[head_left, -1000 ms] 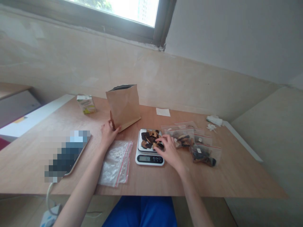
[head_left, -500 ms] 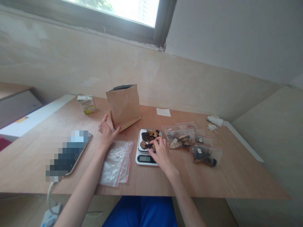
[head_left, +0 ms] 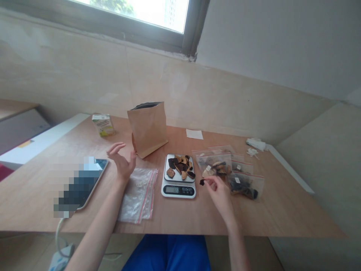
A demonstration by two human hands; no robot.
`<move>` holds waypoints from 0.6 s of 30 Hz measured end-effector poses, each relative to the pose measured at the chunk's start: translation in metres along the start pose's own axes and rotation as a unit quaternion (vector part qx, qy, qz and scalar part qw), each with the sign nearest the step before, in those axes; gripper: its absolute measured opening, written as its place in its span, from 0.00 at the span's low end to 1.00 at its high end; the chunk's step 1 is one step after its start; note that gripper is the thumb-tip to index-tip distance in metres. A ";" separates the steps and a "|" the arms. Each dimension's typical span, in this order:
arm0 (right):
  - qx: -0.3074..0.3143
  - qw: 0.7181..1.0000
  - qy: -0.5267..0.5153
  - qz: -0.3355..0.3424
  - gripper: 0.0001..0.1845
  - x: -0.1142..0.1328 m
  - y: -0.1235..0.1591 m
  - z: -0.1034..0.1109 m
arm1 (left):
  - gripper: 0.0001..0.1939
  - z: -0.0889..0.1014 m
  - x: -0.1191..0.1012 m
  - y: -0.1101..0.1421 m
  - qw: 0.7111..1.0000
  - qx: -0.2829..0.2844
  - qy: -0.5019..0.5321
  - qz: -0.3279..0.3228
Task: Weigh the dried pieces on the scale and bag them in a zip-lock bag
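Observation:
Between the thumb and fingers of my right hand (head_left: 218,192) is a small dark dried slice (head_left: 202,182), held just right of the kitchen scale (head_left: 178,191). Several brown and black dried slices (head_left: 182,165), perhaps mushroom, lie on the scale's plate; its display is too blurred to read surely. My left hand (head_left: 121,160) is raised with fingers spread, holding nothing, beside the lower left corner of an upright brown paper pouch (head_left: 149,130) whose top gapes. Below that hand, clear zip bags (head_left: 138,195) with red seal lines lie flat, partly under my forearm.
Filled, labelled zip bags (head_left: 217,167) lie right of the scale. A tablet (head_left: 90,184) with a cable is at the left, a small carton (head_left: 103,125) behind it. White paper (head_left: 194,134) lies near the wall, crumpled white scraps (head_left: 256,144) at the back right.
My right hand has moved off the scale to the right, taking one dark slice from the pile. My left hand has drawn back leftward from the pouch's base, its fingers spread.

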State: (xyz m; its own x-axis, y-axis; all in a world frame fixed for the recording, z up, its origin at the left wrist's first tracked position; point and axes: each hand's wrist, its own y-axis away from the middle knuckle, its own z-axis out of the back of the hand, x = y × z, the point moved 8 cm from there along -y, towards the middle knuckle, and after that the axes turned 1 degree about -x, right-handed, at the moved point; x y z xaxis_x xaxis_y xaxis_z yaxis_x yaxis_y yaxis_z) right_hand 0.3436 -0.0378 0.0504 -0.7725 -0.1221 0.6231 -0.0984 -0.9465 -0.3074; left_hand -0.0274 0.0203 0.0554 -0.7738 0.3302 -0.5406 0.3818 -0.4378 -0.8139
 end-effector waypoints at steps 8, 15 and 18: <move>-0.033 0.999 -0.024 -0.026 0.16 -0.022 0.043 -0.002 | 0.13 0.012 -0.070 -0.040 0.995 0.025 0.052 -0.076; 0.148 0.983 -0.105 -0.005 0.15 0.049 0.078 -0.051 | 0.14 0.020 -0.091 -0.061 0.968 0.217 0.060 0.109; 0.185 0.975 -0.126 -0.002 0.13 0.065 0.087 -0.060 | 0.17 0.007 -0.080 0.008 0.879 0.460 0.008 0.124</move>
State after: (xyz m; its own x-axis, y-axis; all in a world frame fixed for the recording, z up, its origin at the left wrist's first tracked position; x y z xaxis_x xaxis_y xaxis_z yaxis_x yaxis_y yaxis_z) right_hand 0.2473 -0.1098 0.0212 -0.5889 -0.1443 0.7952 0.1684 -0.9842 -0.0539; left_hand 0.0340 -0.0156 0.0934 -0.7150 0.1377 -0.6854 -0.0387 -0.9867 -0.1579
